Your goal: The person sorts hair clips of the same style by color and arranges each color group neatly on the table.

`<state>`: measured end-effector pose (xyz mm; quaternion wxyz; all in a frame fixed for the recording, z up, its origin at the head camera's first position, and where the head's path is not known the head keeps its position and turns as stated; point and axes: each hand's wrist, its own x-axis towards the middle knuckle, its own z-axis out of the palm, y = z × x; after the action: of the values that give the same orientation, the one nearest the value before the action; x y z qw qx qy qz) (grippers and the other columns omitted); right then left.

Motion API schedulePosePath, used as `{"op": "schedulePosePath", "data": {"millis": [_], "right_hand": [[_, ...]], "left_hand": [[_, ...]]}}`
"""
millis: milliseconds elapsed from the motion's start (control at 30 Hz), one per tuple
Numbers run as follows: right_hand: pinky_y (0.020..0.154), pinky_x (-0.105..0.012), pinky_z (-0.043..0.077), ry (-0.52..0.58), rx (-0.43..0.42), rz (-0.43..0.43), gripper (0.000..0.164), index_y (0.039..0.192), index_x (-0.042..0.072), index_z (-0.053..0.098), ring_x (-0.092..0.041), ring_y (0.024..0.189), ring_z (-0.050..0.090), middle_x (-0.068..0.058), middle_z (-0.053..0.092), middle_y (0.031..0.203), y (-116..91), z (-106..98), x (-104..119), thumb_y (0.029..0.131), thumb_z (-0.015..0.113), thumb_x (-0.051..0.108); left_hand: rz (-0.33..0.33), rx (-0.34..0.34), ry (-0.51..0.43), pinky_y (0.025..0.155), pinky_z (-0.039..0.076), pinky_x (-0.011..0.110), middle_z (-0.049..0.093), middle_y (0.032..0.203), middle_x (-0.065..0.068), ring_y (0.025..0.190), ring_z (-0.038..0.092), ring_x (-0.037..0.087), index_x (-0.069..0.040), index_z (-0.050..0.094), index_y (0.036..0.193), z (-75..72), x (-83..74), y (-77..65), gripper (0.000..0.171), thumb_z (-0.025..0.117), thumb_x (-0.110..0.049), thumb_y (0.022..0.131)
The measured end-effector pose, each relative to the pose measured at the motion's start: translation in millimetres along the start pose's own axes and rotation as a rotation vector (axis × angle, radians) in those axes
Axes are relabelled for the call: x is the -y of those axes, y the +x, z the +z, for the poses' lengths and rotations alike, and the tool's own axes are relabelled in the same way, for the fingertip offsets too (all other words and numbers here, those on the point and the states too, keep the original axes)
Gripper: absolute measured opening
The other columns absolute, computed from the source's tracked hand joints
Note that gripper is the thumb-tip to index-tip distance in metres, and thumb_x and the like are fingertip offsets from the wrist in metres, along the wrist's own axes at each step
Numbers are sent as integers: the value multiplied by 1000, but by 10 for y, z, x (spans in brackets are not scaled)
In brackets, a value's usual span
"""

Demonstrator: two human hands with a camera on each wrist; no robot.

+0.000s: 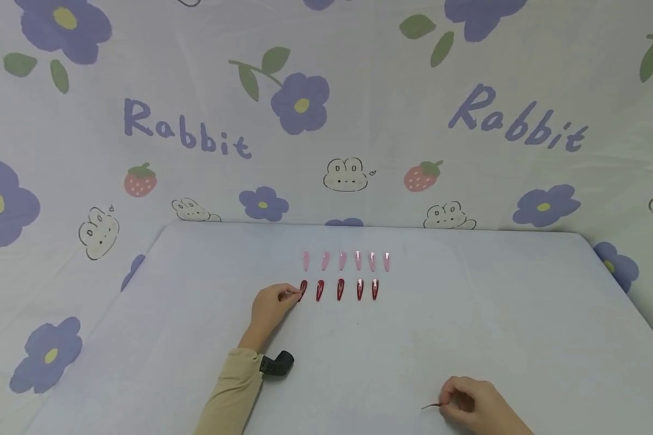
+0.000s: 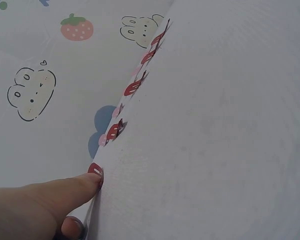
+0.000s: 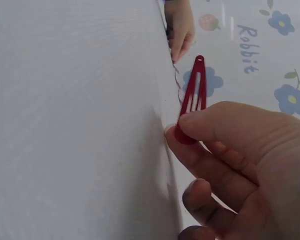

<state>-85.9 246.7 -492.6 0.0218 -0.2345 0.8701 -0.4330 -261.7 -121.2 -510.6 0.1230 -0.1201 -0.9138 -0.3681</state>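
Observation:
My left hand point(image 1: 272, 308) is at the left end of a row of dark red snap hair clips. Its fingertips pinch the leftmost red hair clip point(image 1: 303, 289), whose lower part they partly cover; the left wrist view shows the same clip point(image 2: 94, 169) at the fingertip. Near the front right, my right hand point(image 1: 476, 402) pinches another red hair clip point(image 3: 192, 100) between thumb and index finger. That clip is held by its wide end, its narrow holed end pointing away from the hand.
Several more red clips point(image 1: 340, 289) lie spaced out to the right of my left hand. Behind them runs a row of pink hair clips point(image 1: 343, 260). The white table point(image 1: 196, 338) ends at a patterned cloth backdrop point(image 1: 359, 121). A black strap device point(image 1: 279, 364) sits on my left wrist.

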Motion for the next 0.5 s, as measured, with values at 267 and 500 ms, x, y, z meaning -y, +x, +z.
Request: {"op": "schedulePosePath", "data": {"millis": [267,500], "right_hand": [[44,-22,38,150,-79,-80,25,81,13,54,-6,55,43,7,55,72,-15,31,-80,76,63,-10],[52,-25,41,215,-56,-34,22,82,12,54,-9,63,49,3,59,79,-3,1,-46,80,59,-8]], "left_hand": [[3,-3,12,49,31,25,44,55,-9,51,36,8,-12,70,81,8,6,12,9,70,-20,78],[-2,-4,4,48,31,25,43,53,-9,49,36,8,-13,70,79,2,10,1,8,69,-20,79]]}}
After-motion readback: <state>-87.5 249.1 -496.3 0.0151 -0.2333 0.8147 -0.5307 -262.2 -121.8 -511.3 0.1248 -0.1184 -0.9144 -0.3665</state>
